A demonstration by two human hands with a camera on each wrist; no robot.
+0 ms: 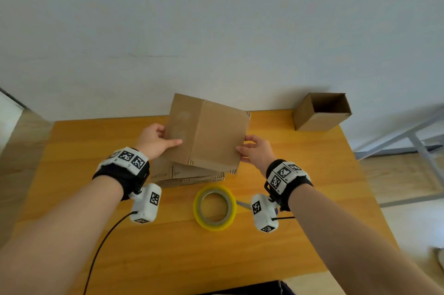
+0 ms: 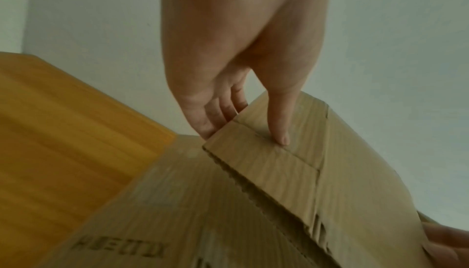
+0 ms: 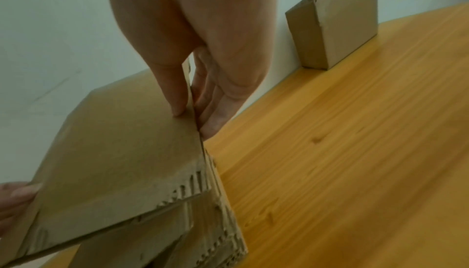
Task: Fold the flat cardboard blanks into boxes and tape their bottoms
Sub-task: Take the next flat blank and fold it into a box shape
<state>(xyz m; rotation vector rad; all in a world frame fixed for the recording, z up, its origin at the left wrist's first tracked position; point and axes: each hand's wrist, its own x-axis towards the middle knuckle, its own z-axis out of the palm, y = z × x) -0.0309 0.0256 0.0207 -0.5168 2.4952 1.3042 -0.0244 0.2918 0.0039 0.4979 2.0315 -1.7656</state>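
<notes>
Cardboard blank (image 1: 206, 134), still flat with one crease down its face, is lifted off the stack of blanks (image 1: 189, 176) near the middle of the wooden table (image 1: 300, 174), tilted up toward the wall. Your left hand (image 1: 153, 141) pinches its left edge, thumb on top and fingers underneath; your right hand (image 1: 257, 150) pinches the right edge the same way. Just in front of the stack lies the yellow tape roll (image 1: 214, 207). At the table's far right corner, against the wall, stands a folded box (image 1: 320, 113), its top open.
</notes>
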